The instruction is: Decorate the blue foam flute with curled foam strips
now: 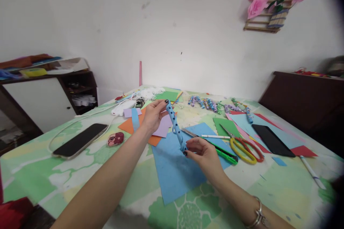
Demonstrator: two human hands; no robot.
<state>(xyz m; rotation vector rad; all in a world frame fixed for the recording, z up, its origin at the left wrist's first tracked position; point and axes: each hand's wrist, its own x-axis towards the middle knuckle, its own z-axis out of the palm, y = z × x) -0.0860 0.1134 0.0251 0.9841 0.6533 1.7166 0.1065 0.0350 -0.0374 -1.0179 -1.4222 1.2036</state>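
Between my two hands a rolled blue paper strip with dark dots (176,127) is held at a slant. My left hand (155,114) pinches its upper end, and my right hand (201,153) pinches the lower end with thumb and fingers. Below it lies a blue paper sheet (172,175) on the flowered tablecloth. Close to my right hand are a green box cutter (225,155), a white pen (215,136) and scissors (243,146) with yellow and red handles. Orange paper (126,126) and purple paper (162,127) lie behind my left hand.
Left on the table are a phone (80,141), a small dark red case (115,139) and a white charger with cable (122,107). Curled paper pieces (209,103) lie at the back. A black phone-like slab (272,140) and a marker (313,172) lie right.
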